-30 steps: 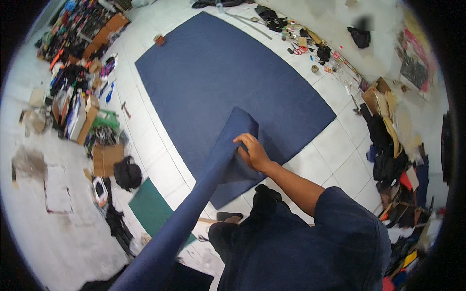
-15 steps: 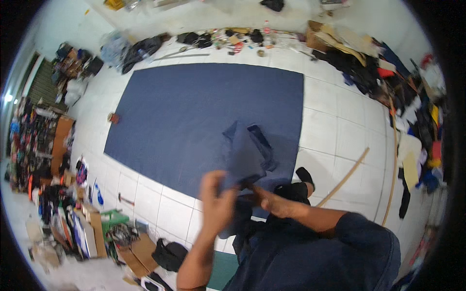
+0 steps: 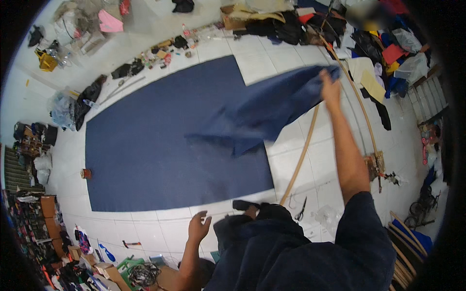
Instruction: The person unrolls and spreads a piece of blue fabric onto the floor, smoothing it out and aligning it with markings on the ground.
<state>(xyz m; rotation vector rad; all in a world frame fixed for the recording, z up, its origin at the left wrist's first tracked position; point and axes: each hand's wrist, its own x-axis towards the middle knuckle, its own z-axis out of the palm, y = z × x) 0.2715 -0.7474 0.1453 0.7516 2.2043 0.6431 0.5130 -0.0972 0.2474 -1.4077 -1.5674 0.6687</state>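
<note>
My right hand (image 3: 332,89) reaches far to the right, closed on one end of a dark blue piece of fabric (image 3: 262,106). This piece hangs stretched in the air and trails left, slightly blurred, over a large dark blue cloth (image 3: 160,145) spread flat on the floor. My left hand (image 3: 198,227) is low in front of me, fingers apart, holding nothing; it is near the cloth's near edge. A small reddish-brown tin (image 3: 86,173) stands on the cloth's left edge.
White floor tiles (image 3: 298,165) surround the cloth. Long wooden strips (image 3: 303,157) and scissors (image 3: 302,209) lie to the right. Piled fabrics and bags (image 3: 374,77) crowd the far right. A hammer (image 3: 131,244), boxes and a cable coil (image 3: 144,275) lie at near left.
My right hand has swung out to the right, pulling the bunched fabric open. My left hand has let go of it and dropped back. The view has turned to the right.
</note>
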